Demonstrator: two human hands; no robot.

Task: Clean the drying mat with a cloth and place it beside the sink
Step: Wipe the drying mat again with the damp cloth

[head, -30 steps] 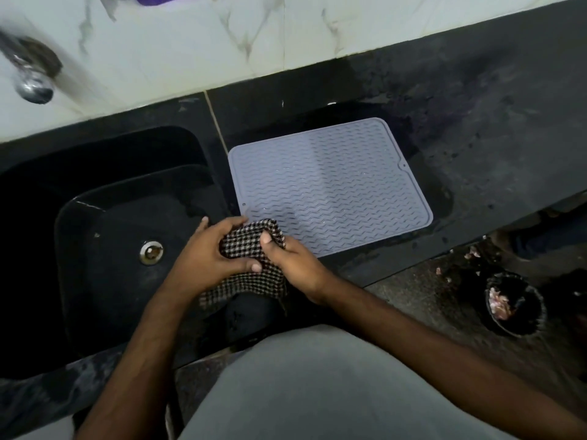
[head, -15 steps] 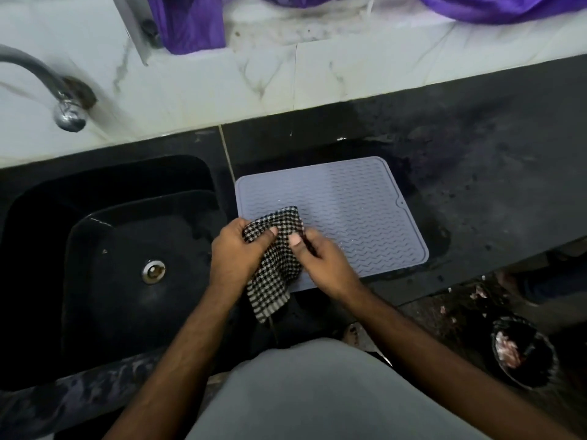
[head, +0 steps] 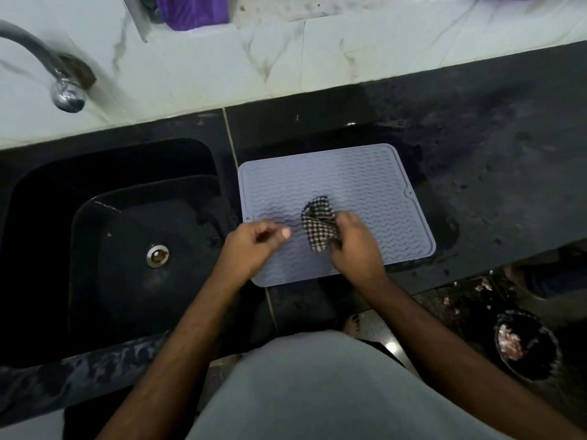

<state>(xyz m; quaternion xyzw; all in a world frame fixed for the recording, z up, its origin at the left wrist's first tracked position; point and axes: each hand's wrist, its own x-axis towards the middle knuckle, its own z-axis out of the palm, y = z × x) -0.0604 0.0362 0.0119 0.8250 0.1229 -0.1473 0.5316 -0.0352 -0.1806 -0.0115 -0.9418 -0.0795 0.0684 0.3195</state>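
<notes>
Mat (head: 355, 182) is laid flat on the worktop (head: 495, 173), just right of the sink (head: 95, 236). Cloth (head: 318, 222) is bunched in the right hand (head: 355, 246) grip, over the mat. Left hand (head: 251, 246) is loosely curled, nothing held.

Both forearms are bare, with no sleeves, watch or rings showing on the left hand (head: 251, 249) or the right hand (head: 355, 246). At the lower centre of the frame, a plain pale grey garment (head: 317, 392) covers the torso.
</notes>
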